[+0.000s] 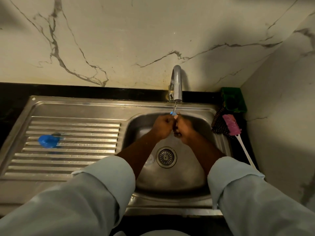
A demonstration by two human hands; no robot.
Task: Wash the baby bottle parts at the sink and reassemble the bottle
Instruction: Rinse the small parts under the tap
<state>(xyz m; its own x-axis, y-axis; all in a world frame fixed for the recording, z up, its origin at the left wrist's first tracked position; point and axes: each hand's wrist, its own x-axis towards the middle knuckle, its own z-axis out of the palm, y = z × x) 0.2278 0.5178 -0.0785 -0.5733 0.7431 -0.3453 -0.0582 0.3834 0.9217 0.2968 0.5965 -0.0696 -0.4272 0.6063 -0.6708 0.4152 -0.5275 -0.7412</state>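
Observation:
Both hands are held together over the steel sink basin (201, 126), right under the tap (177, 82), from which a thin stream of water runs. My left hand (162, 127) and my right hand (185, 132) are closed around a small bottle part (173, 113); only a blue and pale tip of it shows above the fingers. A blue bottle piece (48, 141) lies on the ridged draining board (76, 160) to the left. A small clear part (150, 159) rests in the basin beside the drain (165, 157).
A pink bottle brush (231, 126) with a white handle lies along the right sink edge, over a dark scrubber (217, 124). A green holder (234, 101) stands in the back right corner. Marble walls close the back and right.

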